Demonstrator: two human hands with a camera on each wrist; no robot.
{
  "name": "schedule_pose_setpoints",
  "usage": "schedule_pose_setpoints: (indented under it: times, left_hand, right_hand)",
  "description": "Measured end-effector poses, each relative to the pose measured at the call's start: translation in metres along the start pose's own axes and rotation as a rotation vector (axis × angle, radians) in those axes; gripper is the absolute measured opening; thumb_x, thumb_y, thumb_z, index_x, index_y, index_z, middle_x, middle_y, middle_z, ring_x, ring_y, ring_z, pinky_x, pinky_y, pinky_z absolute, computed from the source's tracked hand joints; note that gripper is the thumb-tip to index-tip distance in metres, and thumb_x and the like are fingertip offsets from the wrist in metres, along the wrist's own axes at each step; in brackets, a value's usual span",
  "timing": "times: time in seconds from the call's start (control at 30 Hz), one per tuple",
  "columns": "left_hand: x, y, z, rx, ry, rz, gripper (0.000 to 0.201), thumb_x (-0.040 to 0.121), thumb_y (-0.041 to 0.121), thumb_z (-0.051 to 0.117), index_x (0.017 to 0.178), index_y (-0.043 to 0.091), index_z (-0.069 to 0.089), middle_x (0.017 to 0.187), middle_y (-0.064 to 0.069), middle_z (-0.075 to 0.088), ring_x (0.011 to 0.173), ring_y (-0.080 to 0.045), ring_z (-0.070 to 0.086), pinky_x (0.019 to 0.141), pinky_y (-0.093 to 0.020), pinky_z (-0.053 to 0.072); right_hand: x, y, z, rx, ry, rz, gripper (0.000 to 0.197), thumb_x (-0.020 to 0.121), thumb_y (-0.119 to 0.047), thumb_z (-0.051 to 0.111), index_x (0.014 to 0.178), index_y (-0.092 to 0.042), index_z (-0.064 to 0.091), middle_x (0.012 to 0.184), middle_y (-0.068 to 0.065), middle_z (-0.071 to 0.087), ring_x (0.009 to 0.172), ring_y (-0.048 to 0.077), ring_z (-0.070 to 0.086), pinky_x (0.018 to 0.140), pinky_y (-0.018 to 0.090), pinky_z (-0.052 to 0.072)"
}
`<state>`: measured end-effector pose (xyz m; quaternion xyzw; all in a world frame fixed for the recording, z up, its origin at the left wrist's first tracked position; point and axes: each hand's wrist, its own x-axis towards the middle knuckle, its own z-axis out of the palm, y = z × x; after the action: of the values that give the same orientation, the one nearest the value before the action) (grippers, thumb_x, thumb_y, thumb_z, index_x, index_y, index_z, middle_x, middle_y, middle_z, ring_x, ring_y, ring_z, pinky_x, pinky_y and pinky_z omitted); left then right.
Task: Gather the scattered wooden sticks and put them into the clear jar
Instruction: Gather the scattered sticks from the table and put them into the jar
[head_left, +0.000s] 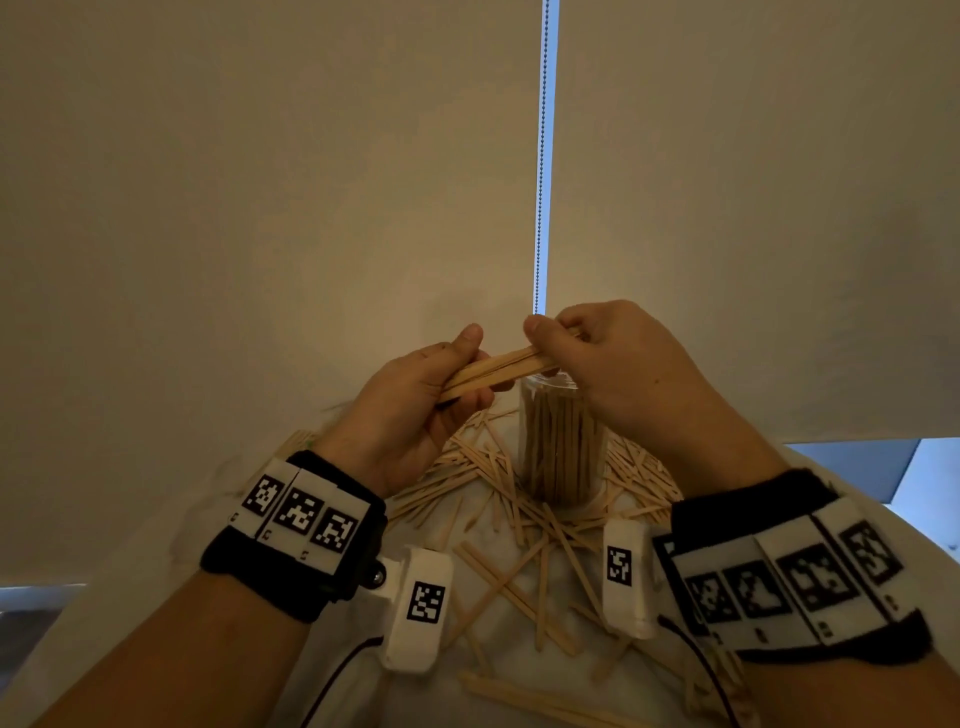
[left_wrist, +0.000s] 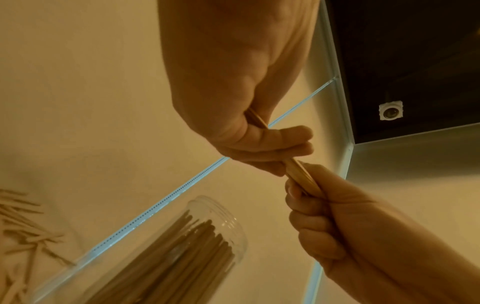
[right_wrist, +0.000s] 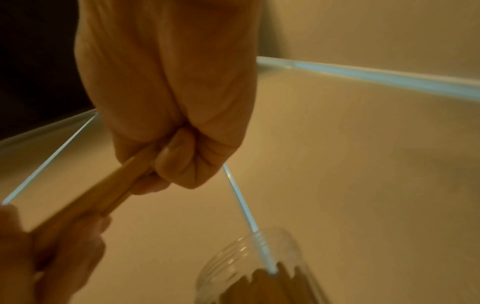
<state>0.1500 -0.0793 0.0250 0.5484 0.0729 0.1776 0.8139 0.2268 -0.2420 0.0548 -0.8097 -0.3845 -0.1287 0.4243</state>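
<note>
Left hand (head_left: 410, 410) grips one end of a stick bundle (head_left: 493, 370) | right hand (head_left: 597, 364) pinches the other end, above the clear jar (head_left: 563, 447) | jar well stocked | many loose sticks (head_left: 519, 566) left on the desk.

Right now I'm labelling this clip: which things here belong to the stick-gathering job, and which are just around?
Job:
- bundle held at its ends by left hand and right hand
- jar, already holding many sticks
- loose sticks on the table

Just around:
- blind
- bead chain
- wristbands
</note>
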Motion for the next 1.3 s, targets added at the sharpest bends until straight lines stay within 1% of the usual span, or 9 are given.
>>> schedule_pose_setpoints:
  times: [0.1,0.23,0.43,0.63,0.73,0.9,1.03,1.17,1.3]
  left_hand:
    - [-0.002,-0.003,0.008,-0.055,-0.045,-0.037,0.033,0.098,0.038,0.058,0.091,0.006,0.061,0.089,-0.023,0.071,0.048,-0.009,0.062,0.045,-0.013,0.053]
    - [0.002,-0.01,0.011,-0.047,0.021,-0.039,0.05,0.102,0.05,0.044,0.106,0.003,0.061,0.095,-0.025,0.074,0.057,-0.016,0.07,0.051,-0.019,0.058]
    - [0.015,-0.029,0.002,0.213,0.171,-0.003,0.038,0.091,0.031,0.072,0.121,0.01,0.061,0.117,-0.013,0.069,0.098,-0.02,0.068,0.08,-0.032,0.061]
    - [0.043,-0.035,0.02,0.644,0.053,-0.013,0.124,0.057,0.054,0.09,0.156,0.029,0.02,0.152,-0.009,0.04,0.134,-0.024,0.046,0.11,-0.046,0.043]
    - [0.06,-0.036,0.031,0.747,-0.015,0.026,0.134,0.062,0.05,0.091,0.16,0.026,0.002,0.164,-0.009,0.024,0.145,-0.022,0.033,0.116,-0.04,0.033]
    - [0.08,-0.044,0.036,0.766,-0.073,0.006,0.12,0.067,0.031,0.093,0.157,0.011,0.016,0.141,-0.003,0.054,0.123,-0.015,0.055,0.102,-0.031,0.045]
    - [0.087,-0.044,0.033,0.775,-0.085,-0.01,0.118,0.063,0.028,0.096,0.154,0.012,0.022,0.117,0.007,0.062,0.112,-0.015,0.061,0.104,-0.039,0.047]
    - [0.09,-0.044,0.032,0.813,-0.077,-0.004,0.116,0.06,0.035,0.097,0.151,0.016,0.028,0.12,0.004,0.064,0.11,-0.016,0.063,0.1,-0.042,0.051]
    - [0.088,-0.047,0.029,0.837,-0.081,0.012,0.114,0.061,0.041,0.095,0.15,0.018,0.027,0.118,0.006,0.065,0.106,-0.013,0.065,0.098,-0.042,0.053]
  right_hand:
    - [-0.001,0.005,-0.014,0.022,0.021,0.025,0.041,0.099,-0.041,0.052,0.071,-0.017,0.071,0.042,-0.018,0.054,0.041,-0.002,0.05,0.05,0.02,0.032]
    - [0.0,0.018,-0.039,0.029,0.14,0.114,0.041,0.097,-0.041,0.053,0.068,-0.017,0.069,0.042,-0.005,0.05,0.041,0.007,0.048,0.052,0.03,0.041]
    - [0.016,0.051,-0.053,-0.145,0.361,0.208,0.043,0.096,-0.037,0.05,0.067,-0.011,0.068,0.055,0.008,0.057,0.052,0.022,0.051,0.053,0.033,0.038]
    - [0.05,0.06,-0.032,-0.362,0.228,0.176,0.039,0.093,-0.035,0.057,0.073,-0.005,0.071,0.058,0.007,0.06,0.054,0.02,0.054,0.048,0.027,0.034]
    - [0.062,0.055,-0.021,-0.508,0.069,0.117,0.034,0.091,-0.038,0.062,0.08,-0.007,0.073,0.072,0.007,0.067,0.072,0.025,0.063,0.06,0.029,0.044]
    - [0.073,0.039,-0.012,-0.618,-0.119,-0.021,0.027,0.088,-0.039,0.069,0.072,-0.019,0.063,0.064,-0.006,0.055,0.072,0.017,0.056,0.062,0.027,0.037]
    - [0.08,0.034,-0.019,-0.727,-0.205,-0.04,0.022,0.086,-0.038,0.073,0.076,-0.02,0.066,0.07,-0.006,0.059,0.078,0.017,0.061,0.066,0.03,0.045]
    - [0.086,0.028,-0.02,-0.84,-0.254,-0.048,0.021,0.086,-0.035,0.071,0.089,-0.014,0.072,0.086,0.001,0.065,0.088,0.021,0.064,0.075,0.033,0.054]
    - [0.094,0.036,-0.002,-0.715,-0.26,0.012,0.036,0.093,-0.041,0.062,0.073,-0.012,0.061,0.066,0.0,0.054,0.068,0.018,0.057,0.059,0.028,0.042]
